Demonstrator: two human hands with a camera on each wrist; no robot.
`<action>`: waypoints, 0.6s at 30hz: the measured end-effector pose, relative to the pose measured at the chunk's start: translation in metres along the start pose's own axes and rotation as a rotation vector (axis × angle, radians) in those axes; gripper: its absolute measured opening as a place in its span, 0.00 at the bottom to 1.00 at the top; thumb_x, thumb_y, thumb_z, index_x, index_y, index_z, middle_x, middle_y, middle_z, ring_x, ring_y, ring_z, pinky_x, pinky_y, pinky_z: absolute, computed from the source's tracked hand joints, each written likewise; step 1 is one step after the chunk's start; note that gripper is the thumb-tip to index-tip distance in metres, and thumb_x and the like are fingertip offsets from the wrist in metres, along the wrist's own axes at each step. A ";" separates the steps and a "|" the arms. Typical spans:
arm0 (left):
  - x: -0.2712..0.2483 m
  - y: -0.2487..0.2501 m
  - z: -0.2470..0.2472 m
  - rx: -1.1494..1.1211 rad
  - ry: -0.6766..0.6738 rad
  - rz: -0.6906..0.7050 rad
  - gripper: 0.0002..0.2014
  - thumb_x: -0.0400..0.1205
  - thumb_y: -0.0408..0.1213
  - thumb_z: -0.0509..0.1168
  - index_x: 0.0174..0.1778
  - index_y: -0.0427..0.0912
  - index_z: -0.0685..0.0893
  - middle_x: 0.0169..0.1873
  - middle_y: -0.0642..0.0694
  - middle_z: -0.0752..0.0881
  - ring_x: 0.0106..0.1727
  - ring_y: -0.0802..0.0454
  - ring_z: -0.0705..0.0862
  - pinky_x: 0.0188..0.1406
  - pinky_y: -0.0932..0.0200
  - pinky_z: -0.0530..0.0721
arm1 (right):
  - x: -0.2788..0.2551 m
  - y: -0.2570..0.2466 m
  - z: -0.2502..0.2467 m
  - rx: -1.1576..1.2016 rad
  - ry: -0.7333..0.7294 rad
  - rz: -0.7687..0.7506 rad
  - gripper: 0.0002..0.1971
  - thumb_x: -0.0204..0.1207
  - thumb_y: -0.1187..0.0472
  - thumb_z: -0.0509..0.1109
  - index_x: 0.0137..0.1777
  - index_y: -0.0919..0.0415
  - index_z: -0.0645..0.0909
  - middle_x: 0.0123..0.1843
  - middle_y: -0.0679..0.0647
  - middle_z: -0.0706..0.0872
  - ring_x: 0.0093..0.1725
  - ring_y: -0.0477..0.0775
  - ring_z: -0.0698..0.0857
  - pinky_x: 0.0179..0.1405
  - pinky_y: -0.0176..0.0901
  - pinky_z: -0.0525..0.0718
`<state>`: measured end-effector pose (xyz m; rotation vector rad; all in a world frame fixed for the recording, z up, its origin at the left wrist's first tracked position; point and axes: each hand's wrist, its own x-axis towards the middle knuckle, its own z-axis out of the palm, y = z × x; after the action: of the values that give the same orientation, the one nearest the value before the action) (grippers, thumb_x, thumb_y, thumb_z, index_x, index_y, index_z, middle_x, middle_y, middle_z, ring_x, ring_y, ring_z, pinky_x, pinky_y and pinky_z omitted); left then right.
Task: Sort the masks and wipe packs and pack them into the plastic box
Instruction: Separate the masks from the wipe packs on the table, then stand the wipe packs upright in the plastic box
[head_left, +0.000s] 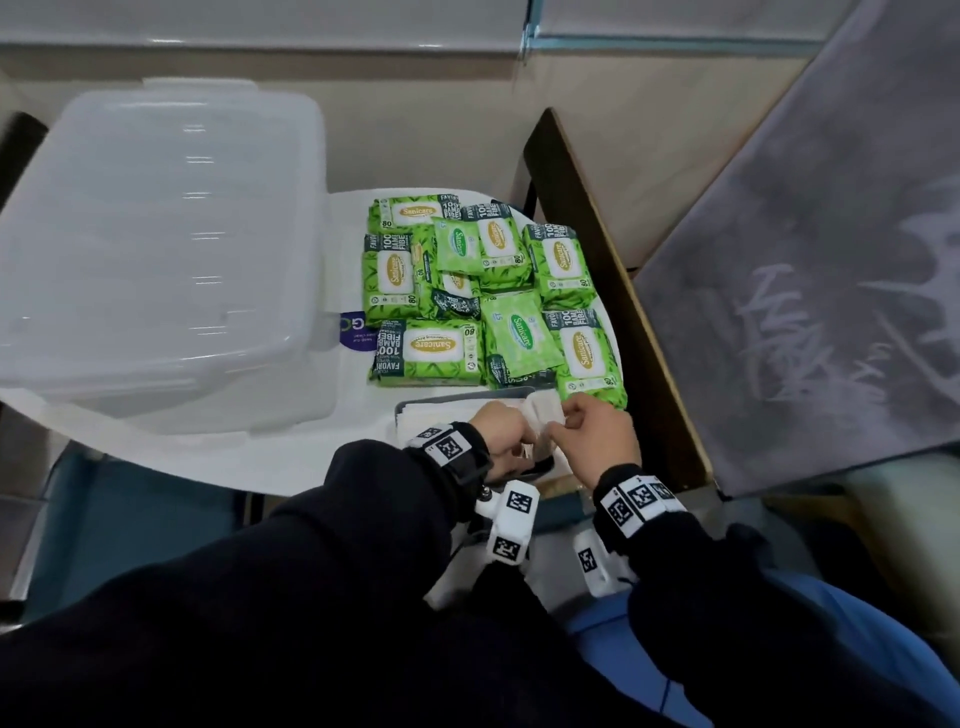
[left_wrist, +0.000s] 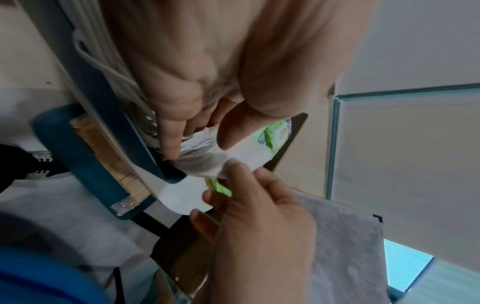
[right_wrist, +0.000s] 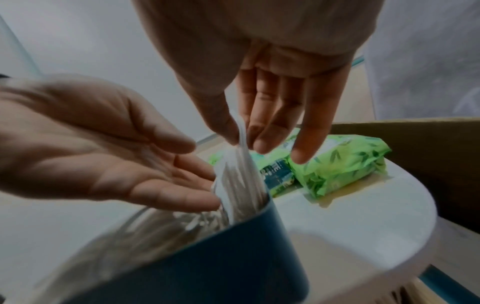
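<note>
A stack of white masks (head_left: 441, 413) stands in a dark blue tray (right_wrist: 221, 257) at the table's near edge. My right hand (right_wrist: 241, 142) pinches the top edge of one mask (right_wrist: 242, 164) between thumb and forefinger, its other fingers straight. My left hand (right_wrist: 197, 174) lies palm up beside the stack, its nearly straight fingertips touching the masks' side. Behind the tray, several green wipe packs (head_left: 483, 291) lie in a loose heap. The clear plastic box (head_left: 156, 249), lid on, stands at the left. In the left wrist view both the left hand (left_wrist: 200, 139) and the right hand (left_wrist: 233, 170) meet at the masks (left_wrist: 205, 156).
The white round table (head_left: 291, 457) ends just below the tray. A brown wooden board (head_left: 623, 312) runs along its right side, with grey printed cloth (head_left: 805, 286) beyond it. A blue seat (head_left: 130, 519) is below the table at the left.
</note>
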<state>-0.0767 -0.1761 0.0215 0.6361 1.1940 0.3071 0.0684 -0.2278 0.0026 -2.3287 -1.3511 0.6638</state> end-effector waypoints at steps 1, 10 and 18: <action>0.002 -0.001 -0.004 0.002 0.018 -0.012 0.14 0.78 0.09 0.54 0.37 0.33 0.73 0.35 0.37 0.74 0.28 0.44 0.81 0.30 0.50 0.88 | 0.001 0.001 0.003 -0.054 -0.051 0.011 0.08 0.71 0.52 0.78 0.48 0.47 0.83 0.38 0.45 0.87 0.47 0.57 0.88 0.48 0.47 0.86; 0.002 0.006 -0.027 0.022 0.099 0.112 0.10 0.86 0.22 0.60 0.54 0.40 0.83 0.42 0.40 0.83 0.42 0.46 0.85 0.45 0.46 0.89 | 0.011 0.003 0.021 -0.088 -0.162 0.031 0.21 0.70 0.43 0.80 0.53 0.48 0.75 0.41 0.49 0.85 0.42 0.57 0.85 0.37 0.47 0.77; -0.001 -0.016 -0.118 0.156 0.564 0.098 0.25 0.83 0.45 0.71 0.75 0.38 0.80 0.70 0.39 0.84 0.67 0.39 0.83 0.71 0.41 0.80 | 0.034 0.018 0.048 0.702 -0.331 0.490 0.11 0.83 0.60 0.74 0.63 0.58 0.85 0.63 0.55 0.89 0.63 0.59 0.85 0.68 0.56 0.84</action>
<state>-0.1889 -0.1545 -0.0133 0.7724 1.7417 0.4999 0.0689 -0.2026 -0.0537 -1.9887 -0.4846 1.4478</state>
